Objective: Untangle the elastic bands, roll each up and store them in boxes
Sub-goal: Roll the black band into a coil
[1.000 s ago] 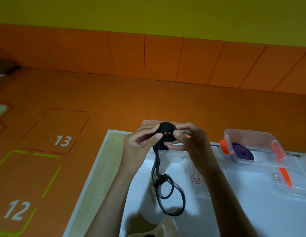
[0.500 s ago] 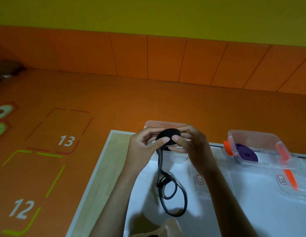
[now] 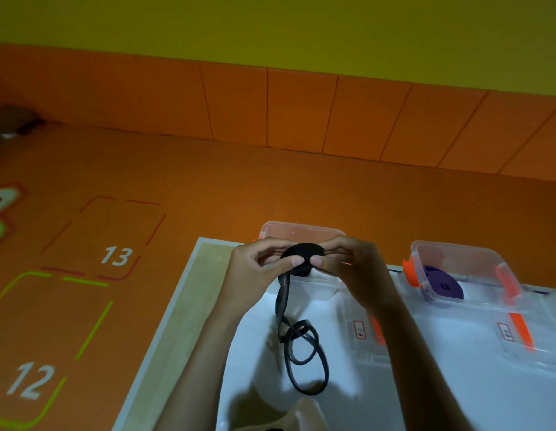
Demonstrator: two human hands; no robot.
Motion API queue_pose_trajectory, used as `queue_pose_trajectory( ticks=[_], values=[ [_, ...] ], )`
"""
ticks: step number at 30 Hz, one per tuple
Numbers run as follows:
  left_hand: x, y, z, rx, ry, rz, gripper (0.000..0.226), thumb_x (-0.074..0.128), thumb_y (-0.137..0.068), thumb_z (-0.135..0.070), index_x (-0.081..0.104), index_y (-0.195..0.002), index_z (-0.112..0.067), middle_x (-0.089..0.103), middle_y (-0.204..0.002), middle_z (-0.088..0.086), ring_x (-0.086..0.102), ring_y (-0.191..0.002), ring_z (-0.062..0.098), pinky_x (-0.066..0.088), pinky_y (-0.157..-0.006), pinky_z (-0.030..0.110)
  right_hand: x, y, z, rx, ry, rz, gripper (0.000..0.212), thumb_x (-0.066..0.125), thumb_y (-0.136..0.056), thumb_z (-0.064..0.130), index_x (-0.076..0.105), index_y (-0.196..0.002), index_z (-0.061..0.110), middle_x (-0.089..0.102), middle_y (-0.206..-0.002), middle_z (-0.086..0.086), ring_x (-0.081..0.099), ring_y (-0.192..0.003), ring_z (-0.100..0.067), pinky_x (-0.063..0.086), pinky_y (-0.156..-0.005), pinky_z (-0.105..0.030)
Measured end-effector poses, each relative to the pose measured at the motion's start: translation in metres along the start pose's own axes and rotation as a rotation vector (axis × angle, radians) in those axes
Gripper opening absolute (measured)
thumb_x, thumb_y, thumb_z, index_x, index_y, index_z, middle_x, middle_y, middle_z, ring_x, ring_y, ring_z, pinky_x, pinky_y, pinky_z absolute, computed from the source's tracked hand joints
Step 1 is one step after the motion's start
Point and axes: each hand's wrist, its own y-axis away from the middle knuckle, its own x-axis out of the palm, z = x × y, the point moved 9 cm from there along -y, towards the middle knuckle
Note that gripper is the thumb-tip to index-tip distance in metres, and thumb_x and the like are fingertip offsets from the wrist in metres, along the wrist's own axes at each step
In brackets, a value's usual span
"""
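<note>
A black elastic band (image 3: 301, 259) is partly wound into a flat roll, held up above the table. My left hand (image 3: 258, 269) pinches the roll from the left and my right hand (image 3: 351, 265) pinches it from the right, thumbs meeting on its front. The band's loose tail (image 3: 304, 353) hangs down and lies in loops on the white table top. Behind my hands stands a clear plastic box (image 3: 301, 231), its inside mostly hidden. To the right a second clear box (image 3: 456, 259) with orange clips holds a rolled purple band (image 3: 444, 286).
The white table (image 3: 456, 384) has a wooden left edge (image 3: 177, 321). Two clear lids with labels and orange clips lie flat: one lid (image 3: 363, 334) under my right forearm, another lid (image 3: 512, 334) at right. A beige object (image 3: 301, 415) sits at the bottom edge. Orange floor with numbers lies left.
The roll has turned a little between my fingers and the hanging tail has shifted slightly; both hands stay at the same spot. The camera view has drifted a bit.
</note>
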Motion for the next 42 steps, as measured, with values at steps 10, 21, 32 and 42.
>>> queue_pose_trajectory(
  ticks=[10,21,32,42],
  values=[
    [0.007,-0.002,-0.011,0.023,-0.189,0.183,0.012,0.079,-0.093,-0.029,0.077,-0.105,-0.027,0.076,-0.102,-0.014,0.071,-0.1,0.01,0.055,-0.089,0.028,0.006,0.002,0.005,0.105,-0.087,0.116,0.022,0.079,-0.079,0.035,0.073,-0.094,0.019,0.078,-0.092,-0.007,0.08,-0.084,-0.022,0.064,-0.066,-0.028],
    [0.006,0.0,-0.012,0.014,0.097,0.055,0.033,0.086,-0.084,-0.003,0.081,-0.11,-0.022,0.082,-0.099,-0.009,0.076,-0.089,0.003,0.056,-0.079,0.015,0.002,0.009,-0.005,0.155,-0.393,0.001,0.031,0.08,-0.083,0.025,0.071,-0.097,-0.002,0.075,-0.105,-0.023,0.077,-0.096,-0.041,0.066,-0.072,-0.045],
    [0.004,0.001,-0.018,0.023,0.129,0.053,0.029,0.089,-0.079,-0.013,0.08,-0.108,-0.012,0.082,-0.1,0.004,0.078,-0.089,0.015,0.06,-0.081,0.022,0.0,0.003,0.015,-0.061,-0.29,-0.004,0.017,0.078,-0.094,0.019,0.069,-0.102,0.007,0.079,-0.101,-0.012,0.08,-0.089,-0.029,0.066,-0.069,-0.032],
    [0.005,-0.005,-0.033,0.146,-0.004,0.106,0.026,0.086,-0.086,-0.027,0.082,-0.111,-0.03,0.077,-0.108,-0.007,0.07,-0.108,0.017,0.056,-0.09,0.026,0.001,0.0,0.009,-0.083,0.074,0.062,0.023,0.085,-0.084,0.028,0.074,-0.104,0.028,0.08,-0.098,0.01,0.077,-0.09,-0.013,0.063,-0.081,-0.031]
  ],
)
